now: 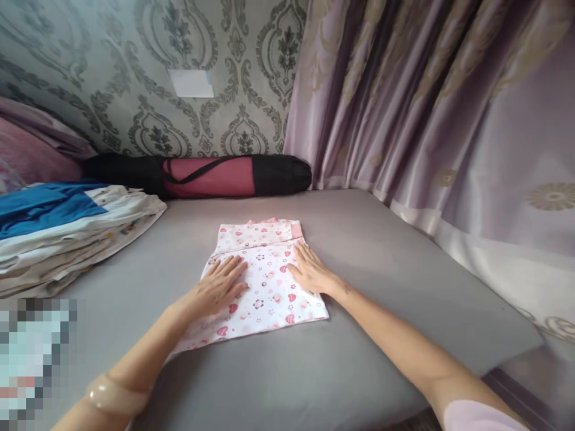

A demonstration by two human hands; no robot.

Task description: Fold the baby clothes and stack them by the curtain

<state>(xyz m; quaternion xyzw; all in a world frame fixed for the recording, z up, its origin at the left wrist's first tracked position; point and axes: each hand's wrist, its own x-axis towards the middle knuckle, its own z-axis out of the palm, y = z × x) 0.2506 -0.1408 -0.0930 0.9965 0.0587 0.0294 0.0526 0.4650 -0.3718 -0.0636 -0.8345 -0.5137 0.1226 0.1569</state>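
Observation:
A small white garment (263, 281) printed with pink hearts and flowers lies flat and partly folded on the grey bed sheet. A folded-in part with a pink cuff (296, 230) shows along its far end. My left hand (222, 286) rests palm down on the garment's left side, fingers spread and stretched away from me. On its right edge lies my right hand (309, 269), also flat with the fingers extended. Neither hand grips the cloth. The cloth directly under both palms is hidden.
Stacked folded clothes (112, 209), a blue piece (49, 206) on top, sit at the left. A black and red rolled bag (209, 177) lies along the patterned wall. Purple curtains (404, 90) hang at the right beside the grey bed (381, 251). A blurred patch covers the lower left corner.

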